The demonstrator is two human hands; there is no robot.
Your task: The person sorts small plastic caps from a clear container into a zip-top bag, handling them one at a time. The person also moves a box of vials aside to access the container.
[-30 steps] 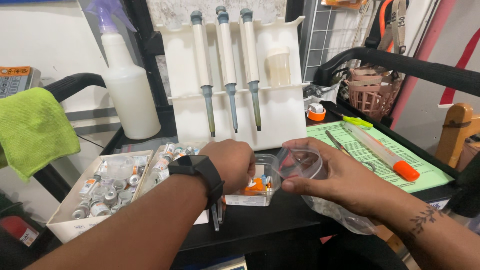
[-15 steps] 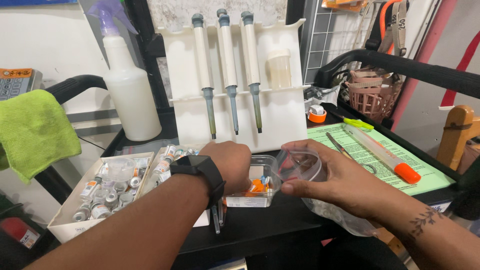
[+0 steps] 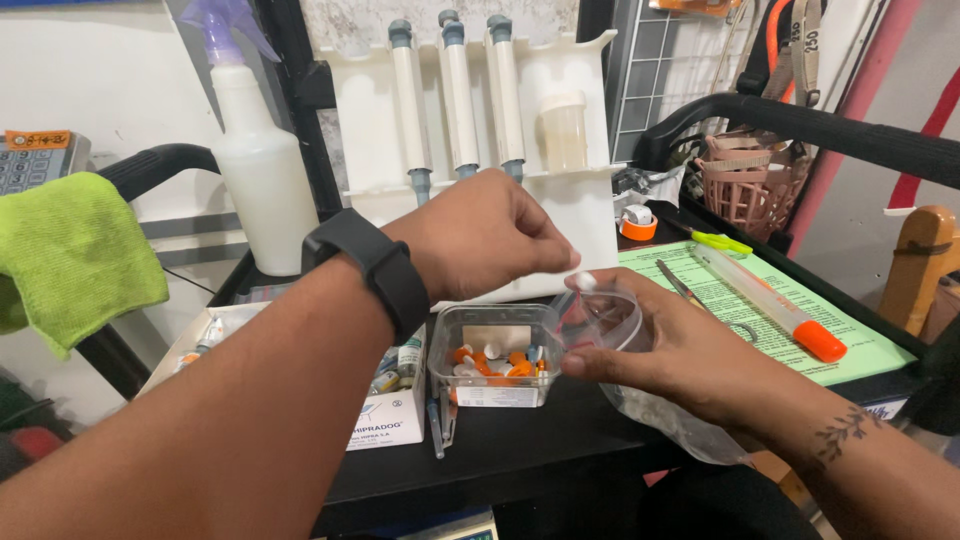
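Small white cap (image 3: 586, 282): pinched at the fingertips of the left hand (image 3: 480, 235), directly above the clear plastic bag (image 3: 610, 318); too small to tell its long axis or heading. Bag: transparent, mouth up and open, gripped closed-fingered by the right hand (image 3: 680, 355). Clear tub (image 3: 495, 355) of orange and white caps sits just left of the right hand.

Three pipettes (image 3: 459, 95), one spray bottle (image 3: 258, 160)
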